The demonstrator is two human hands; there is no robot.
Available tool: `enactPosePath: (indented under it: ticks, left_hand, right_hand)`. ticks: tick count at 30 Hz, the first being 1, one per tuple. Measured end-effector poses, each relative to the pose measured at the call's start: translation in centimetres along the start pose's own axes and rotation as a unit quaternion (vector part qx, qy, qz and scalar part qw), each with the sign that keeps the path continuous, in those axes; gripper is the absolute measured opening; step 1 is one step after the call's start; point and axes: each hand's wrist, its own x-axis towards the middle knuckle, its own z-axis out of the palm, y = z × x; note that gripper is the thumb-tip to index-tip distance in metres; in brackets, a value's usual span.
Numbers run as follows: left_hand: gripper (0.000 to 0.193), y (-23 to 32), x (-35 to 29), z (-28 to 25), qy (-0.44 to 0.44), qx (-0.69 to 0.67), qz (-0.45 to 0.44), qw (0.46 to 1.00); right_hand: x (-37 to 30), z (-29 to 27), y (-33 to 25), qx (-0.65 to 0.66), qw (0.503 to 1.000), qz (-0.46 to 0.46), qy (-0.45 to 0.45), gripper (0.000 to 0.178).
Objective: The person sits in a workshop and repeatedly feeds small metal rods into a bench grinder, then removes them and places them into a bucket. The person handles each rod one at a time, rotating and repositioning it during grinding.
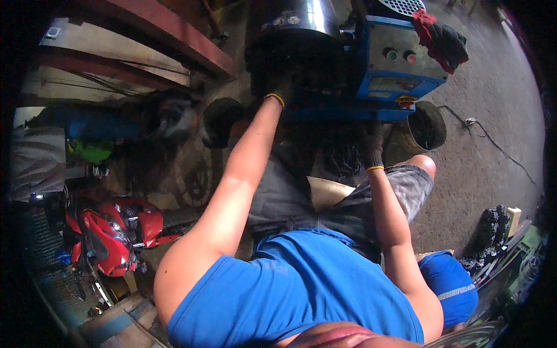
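Observation:
In front of me stands a blue machine (333, 110) with a shiny metal drum (299, 20) on top. My left hand (283, 86), in a dark glove with a yellow cuff, reaches into the shadow below the drum; its fingers are lost in the dark. My right hand (374, 145), gloved alike, is low by the machine's lower edge, beside a round bucket (428, 124). Shadow hides its fingers and anything in them. Dark, stringy material (345, 162) lies between my legs, near a tan cardboard-like piece (329, 192).
A control box (400, 64) with buttons is at the machine's right, a red-and-black cloth or glove (444, 43) draped on it. Another dark bucket (223, 116) stands left. A cable (493, 139) crosses the right floor. Red motorcycle (116, 232) left; blue rounded object (447, 287) behind my right elbow.

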Motion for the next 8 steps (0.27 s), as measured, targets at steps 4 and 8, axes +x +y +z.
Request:
enactPosePath:
  ticks: [4, 8]
  left_hand:
    - [0.044, -0.5, 0.1, 0.7, 0.019, 0.109, 0.080, 0.991]
    - [0.055, -2.1, 0.8, 1.9, -0.009, 0.067, 0.024, 0.997]
  right_hand:
    - [3.6, -2.3, -0.9, -0.282, 0.926, -0.230, 0.101, 0.059]
    - [6.2, -4.2, -5.1, -0.089, 0.995, -0.040, 0.019, 0.068]
